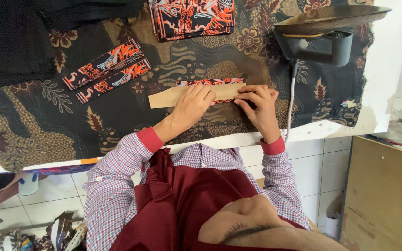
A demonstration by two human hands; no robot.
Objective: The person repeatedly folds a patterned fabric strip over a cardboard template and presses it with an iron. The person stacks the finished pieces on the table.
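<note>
Left hand (192, 103): flat, open, pressing one tan card strip (170, 97).
Right hand (257, 104): fingertips pinching one patterned strip (210, 82) against the card's end.
Beyond left hand: two finished strips (105, 69).
Beyond right hand: one iron (322, 32).

A white table (387, 83) is standing over a white tiled floor (322, 162), and a dark batik cloth (33, 135) is covering it. A brown board (382, 195) is leaning at right.

So there's a tan paper template strip (170, 97) lying flat on the batik-covered table, long way across, with an orange-and-black patterned fabric strip (209, 82) under it, peeking out along the top edge.
</note>
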